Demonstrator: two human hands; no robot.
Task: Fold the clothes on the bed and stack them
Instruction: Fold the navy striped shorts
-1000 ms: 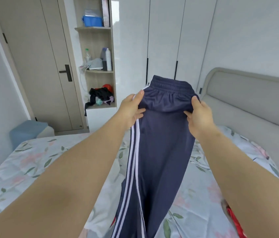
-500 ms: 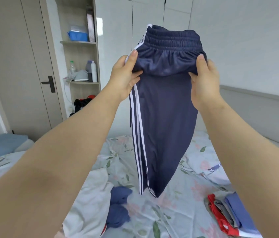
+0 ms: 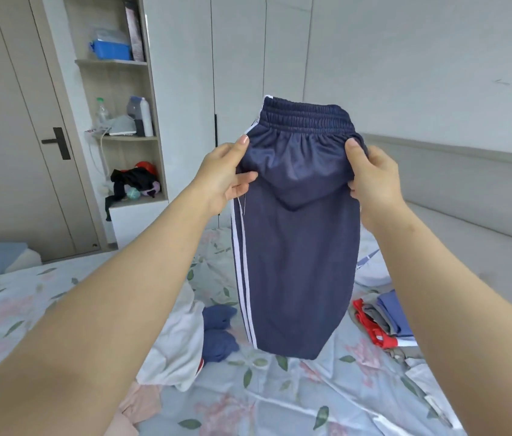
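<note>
Navy white-striped track pants point(image 3: 295, 247) are held above the bed point(image 3: 280, 404), pinched below the waistband by thumb and curled fingers of the left hand point(image 3: 223, 180) and right hand point(image 3: 371, 180). The label on the shelf bottle point(image 3: 146, 118) is too blurred to be read.

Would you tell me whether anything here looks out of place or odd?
A thin pale thread dangles loose by the white stripes of the navy trousers, just below the left hand. Also, dark clothes spill over the lowest shelf.
</note>
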